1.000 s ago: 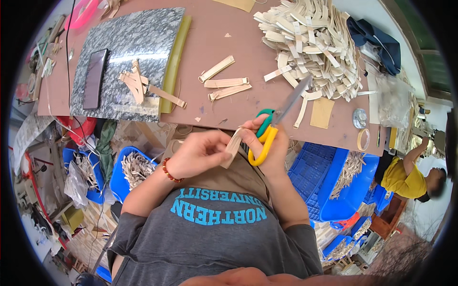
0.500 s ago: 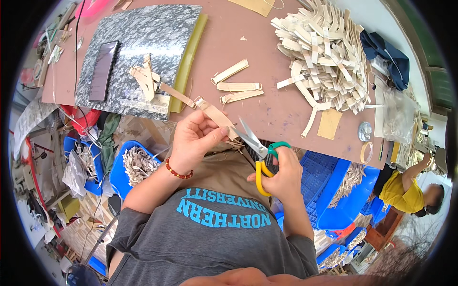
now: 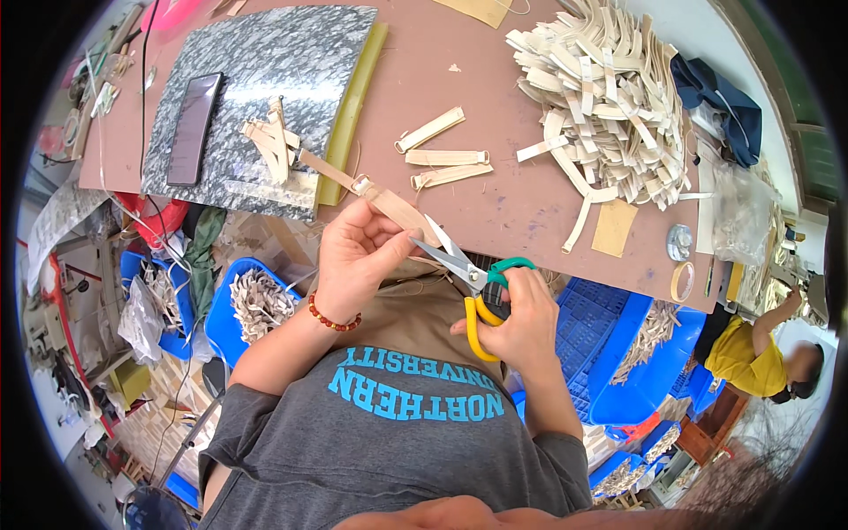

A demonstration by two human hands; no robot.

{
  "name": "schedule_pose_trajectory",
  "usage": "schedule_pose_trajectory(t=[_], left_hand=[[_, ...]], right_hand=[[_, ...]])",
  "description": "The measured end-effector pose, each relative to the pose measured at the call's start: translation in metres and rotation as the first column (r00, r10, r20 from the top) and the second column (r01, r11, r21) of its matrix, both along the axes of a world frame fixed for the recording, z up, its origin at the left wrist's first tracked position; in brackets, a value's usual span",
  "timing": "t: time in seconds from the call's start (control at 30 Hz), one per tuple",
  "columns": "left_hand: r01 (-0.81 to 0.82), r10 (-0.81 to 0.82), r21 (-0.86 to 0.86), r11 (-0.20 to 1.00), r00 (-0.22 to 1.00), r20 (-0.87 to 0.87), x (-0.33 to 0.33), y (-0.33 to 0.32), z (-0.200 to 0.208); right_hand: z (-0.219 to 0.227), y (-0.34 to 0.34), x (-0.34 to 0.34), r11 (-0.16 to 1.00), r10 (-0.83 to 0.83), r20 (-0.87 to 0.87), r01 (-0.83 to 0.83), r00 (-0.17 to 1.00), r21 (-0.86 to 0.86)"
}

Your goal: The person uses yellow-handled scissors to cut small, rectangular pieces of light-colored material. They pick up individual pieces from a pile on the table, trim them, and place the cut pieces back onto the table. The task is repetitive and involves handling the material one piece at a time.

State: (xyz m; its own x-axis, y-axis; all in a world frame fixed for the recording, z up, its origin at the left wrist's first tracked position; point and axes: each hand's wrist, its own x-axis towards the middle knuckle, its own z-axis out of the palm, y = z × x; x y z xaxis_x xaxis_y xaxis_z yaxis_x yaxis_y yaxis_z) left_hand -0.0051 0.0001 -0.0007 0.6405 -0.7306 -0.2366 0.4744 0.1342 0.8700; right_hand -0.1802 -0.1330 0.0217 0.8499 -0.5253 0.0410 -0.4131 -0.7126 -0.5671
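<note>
Between the fingers and thumb of my left hand [image 3: 367,247] is a beige fabric strap [image 3: 397,208] with a small buckle-like fitting. Its far end runs up to a bunch of similar straps [image 3: 272,141] on the marbled board. My right hand [image 3: 523,322] grips a pair of scissors [image 3: 465,268] with one green and one yellow handle. The parted blades lie around the near end of the strap, close to my left fingertips. Several finished-looking strap pieces [image 3: 448,158] rest on the table just beyond my hands.
A tall heap of beige straps [image 3: 609,106] covers the table's right side. A phone [image 3: 194,128] lies on the marbled board [image 3: 274,53]. Tape rolls [image 3: 681,281] sit near the right edge. Blue bins [image 3: 618,389] of straps stand below, and a person in yellow [image 3: 749,358] works at far right.
The scissors have moved left, and their blades have come around the strap's near end. My left hand keeps its hold almost in place.
</note>
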Motion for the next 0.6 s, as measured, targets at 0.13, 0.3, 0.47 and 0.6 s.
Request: schedule_pose_trajectory(t=[0.13,0.3,0.47,0.6], left_hand=[[-0.021,0.021,0.010,1.000,1.000,0.013,0.0004,-0.0008,0.0022],[0.002,-0.002,0.010,1.000,1.000,0.014,-0.0018,-0.0009,0.0031],[-0.058,0.058,-0.003,0.998,0.998,0.030,-0.0021,-0.0015,0.0053],[-0.068,0.068,-0.003,0.998,0.997,0.025,-0.0011,-0.0017,0.0054]], right_hand=[[-0.0025,-0.0018,-0.0016,1.000,0.011,-0.019,-0.011,1.000,-0.011],[0.0009,-0.0003,0.0019,1.000,0.017,0.000,-0.017,1.000,0.009],[-0.0013,-0.0030,0.0010,1.000,0.006,-0.034,-0.005,0.999,0.016],[-0.0026,-0.0053,0.0003,1.000,0.029,-0.032,-0.028,0.999,0.009]])
